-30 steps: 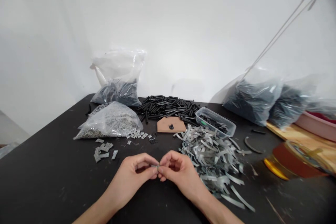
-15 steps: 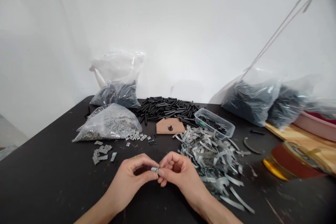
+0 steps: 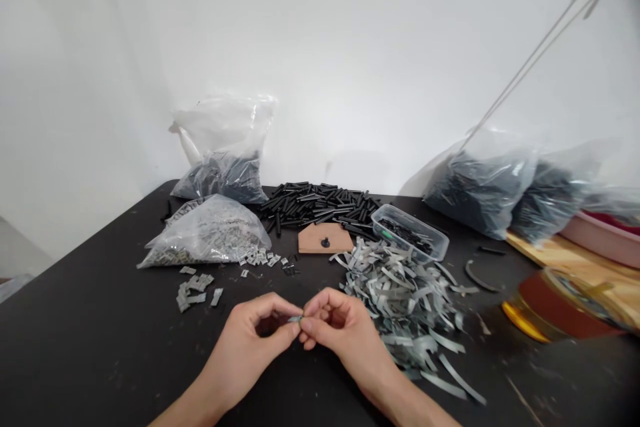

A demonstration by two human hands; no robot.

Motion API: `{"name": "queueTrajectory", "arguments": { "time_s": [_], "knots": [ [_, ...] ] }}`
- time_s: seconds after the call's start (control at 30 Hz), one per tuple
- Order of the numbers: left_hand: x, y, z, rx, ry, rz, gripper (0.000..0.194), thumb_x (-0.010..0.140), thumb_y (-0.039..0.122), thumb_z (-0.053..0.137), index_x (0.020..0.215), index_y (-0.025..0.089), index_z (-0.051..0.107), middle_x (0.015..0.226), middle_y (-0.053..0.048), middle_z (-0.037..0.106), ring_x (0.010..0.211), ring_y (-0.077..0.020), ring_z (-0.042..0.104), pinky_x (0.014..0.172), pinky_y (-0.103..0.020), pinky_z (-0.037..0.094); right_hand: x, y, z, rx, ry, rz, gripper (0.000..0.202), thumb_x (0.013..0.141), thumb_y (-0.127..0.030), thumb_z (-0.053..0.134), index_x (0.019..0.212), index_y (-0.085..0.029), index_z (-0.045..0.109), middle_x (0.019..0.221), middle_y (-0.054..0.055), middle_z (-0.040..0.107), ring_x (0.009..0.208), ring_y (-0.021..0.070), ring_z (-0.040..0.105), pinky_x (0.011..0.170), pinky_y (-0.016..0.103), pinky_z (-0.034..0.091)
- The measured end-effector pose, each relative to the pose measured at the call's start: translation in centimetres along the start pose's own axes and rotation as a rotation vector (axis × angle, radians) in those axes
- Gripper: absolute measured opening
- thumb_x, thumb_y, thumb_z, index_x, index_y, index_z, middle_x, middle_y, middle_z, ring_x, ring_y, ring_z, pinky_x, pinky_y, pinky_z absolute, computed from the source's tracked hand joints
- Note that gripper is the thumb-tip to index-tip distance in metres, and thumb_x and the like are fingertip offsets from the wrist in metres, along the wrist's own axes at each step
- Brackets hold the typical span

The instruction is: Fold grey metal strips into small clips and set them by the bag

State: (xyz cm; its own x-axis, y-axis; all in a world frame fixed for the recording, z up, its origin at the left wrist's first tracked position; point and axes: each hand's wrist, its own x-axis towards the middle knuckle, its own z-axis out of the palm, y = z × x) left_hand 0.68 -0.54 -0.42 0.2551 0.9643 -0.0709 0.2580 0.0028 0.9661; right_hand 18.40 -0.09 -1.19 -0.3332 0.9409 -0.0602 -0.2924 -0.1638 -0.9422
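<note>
Just above the dark table, my left hand (image 3: 250, 340) and my right hand (image 3: 340, 333) meet fingertip to fingertip. Both pinch a small grey strip (image 3: 295, 319), mostly hidden by the thumbs and forefingers. Right of my right hand spreads a heap of loose grey strips (image 3: 400, 287). Beyond my left hand lie several short grey folded pieces (image 3: 193, 290). Small light-coloured buckle-like pieces (image 3: 260, 257) spill from a clear plastic bag (image 3: 215, 233). A brown board (image 3: 325, 239) with a black knob stands straight ahead of the hands.
Behind the board is a pile of black tubes (image 3: 320, 203). A clear plastic box (image 3: 410, 233) holds small dark pieces. Bags of dark parts (image 3: 480, 193) stand at the back right, another bag (image 3: 225, 160) at the back left. A glass mug (image 3: 560, 307) of amber liquid sits at right.
The thumbs have closed further over the grey strip, so less of it shows. Both hands stay in nearly the same place.
</note>
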Motion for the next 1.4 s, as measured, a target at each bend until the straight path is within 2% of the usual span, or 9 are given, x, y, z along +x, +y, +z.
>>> {"name": "queueTrajectory", "arguments": {
  "time_s": [0.13, 0.37, 0.57, 0.67, 0.83, 1.03, 1.2, 1.3, 1.4],
  "knots": [
    [-0.1, -0.1, 0.1, 0.035, 0.000, 0.016, 0.017, 0.083, 0.031, 0.063, 0.089, 0.016, 0.070, 0.083, -0.003, 0.069, 0.080, -0.0157, 0.062, 0.074, -0.024, 0.047, 0.1, 0.1, -0.2, -0.008, 0.004, 0.000, 0.037, 0.069, -0.035, 0.085, 0.080, -0.008, 0.063, 0.066, 0.007, 0.067, 0.057, 0.0125, 0.061, 0.058, 0.019, 0.048],
    [-0.2, 0.4, -0.4, 0.067, -0.045, 0.150, 0.019, 0.083, 0.037, 0.066, 0.090, 0.021, 0.074, 0.084, -0.002, 0.066, 0.078, -0.0135, 0.062, 0.072, -0.023, 0.046, -0.3, -0.5, -0.1, 0.019, -0.013, -0.017, 0.034, 0.073, -0.034, 0.082, 0.079, -0.008, 0.062, 0.065, 0.007, 0.066, 0.056, 0.0113, 0.060, 0.058, 0.019, 0.047],
    [0.1, 0.1, -0.3, 0.060, 0.030, 0.254, 0.006, 0.078, 0.027, 0.073, 0.082, 0.024, 0.076, 0.081, -0.001, 0.064, 0.080, -0.0121, 0.059, 0.075, -0.021, 0.044, -0.6, 0.1, 0.2, 0.090, -0.043, -0.023, 0.028, 0.076, -0.027, 0.080, 0.080, -0.009, 0.058, 0.067, 0.006, 0.064, 0.056, 0.0117, 0.058, 0.056, 0.020, 0.046],
    [-0.1, -0.1, -0.1, 0.054, 0.040, 0.282, 0.005, 0.077, 0.027, 0.074, 0.080, 0.023, 0.075, 0.077, -0.001, 0.063, 0.077, -0.0116, 0.058, 0.073, -0.021, 0.044, -0.9, 0.4, 0.5, 0.100, -0.027, -0.062, 0.026, 0.078, -0.025, 0.078, 0.081, -0.011, 0.056, 0.069, 0.004, 0.061, 0.056, 0.0107, 0.055, 0.055, 0.021, 0.044],
    [-0.2, -0.1, -0.1, 0.042, 0.044, 0.295, 0.010, 0.079, 0.031, 0.072, 0.080, 0.021, 0.074, 0.078, -0.001, 0.063, 0.077, -0.0115, 0.059, 0.073, -0.022, 0.044, -1.2, 0.9, 0.9, 0.122, -0.024, -0.119, 0.023, 0.083, -0.025, 0.074, 0.085, -0.012, 0.055, 0.073, 0.003, 0.059, 0.060, 0.0092, 0.052, 0.059, 0.021, 0.043],
    [-0.1, -0.2, -0.3, 0.069, 0.004, 0.291, 0.007, 0.080, 0.028, 0.071, 0.082, 0.022, 0.073, 0.080, -0.001, 0.063, 0.079, -0.0119, 0.058, 0.075, -0.022, 0.043, -1.0, 1.6, 0.8, 0.222, -0.068, -0.099, 0.025, 0.082, -0.025, 0.076, 0.086, -0.013, 0.054, 0.072, 0.001, 0.056, 0.060, 0.0089, 0.052, 0.057, 0.020, 0.042],
    [-0.1, -0.3, 0.0, 0.103, 0.013, 0.280, 0.002, 0.079, 0.024, 0.073, 0.081, 0.023, 0.074, 0.078, 0.000, 0.063, 0.079, -0.0117, 0.058, 0.076, -0.022, 0.042, -0.8, 1.8, 0.7, 0.270, -0.062, -0.045, 0.033, 0.075, -0.026, 0.081, 0.082, -0.013, 0.052, 0.072, 0.001, 0.056, 0.056, 0.0084, 0.052, 0.053, 0.018, 0.042],
    [-0.1, 0.0, 0.0, 0.113, -0.013, 0.254, 0.004, 0.076, 0.019, 0.074, 0.079, 0.021, 0.074, 0.078, 0.000, 0.063, 0.079, -0.0125, 0.057, 0.076, -0.022, 0.042, -0.7, 2.0, 0.4, 0.307, -0.078, 0.012, 0.035, 0.071, -0.025, 0.084, 0.080, -0.013, 0.052, 0.073, 0.001, 0.057, 0.054, 0.0081, 0.053, 0.051, 0.017, 0.041],
    [-0.2, 0.7, -0.2, 0.100, -0.055, 0.206, 0.006, 0.076, 0.022, 0.074, 0.082, 0.021, 0.076, 0.079, -0.001, 0.064, 0.079, -0.0131, 0.059, 0.076, -0.023, 0.043, -0.5, 2.1, 0.2, 0.314, -0.082, 0.028, 0.035, 0.069, -0.022, 0.085, 0.080, -0.014, 0.053, 0.071, 0.000, 0.058, 0.052, 0.0076, 0.053, 0.049, 0.016, 0.041]
  ]
}}
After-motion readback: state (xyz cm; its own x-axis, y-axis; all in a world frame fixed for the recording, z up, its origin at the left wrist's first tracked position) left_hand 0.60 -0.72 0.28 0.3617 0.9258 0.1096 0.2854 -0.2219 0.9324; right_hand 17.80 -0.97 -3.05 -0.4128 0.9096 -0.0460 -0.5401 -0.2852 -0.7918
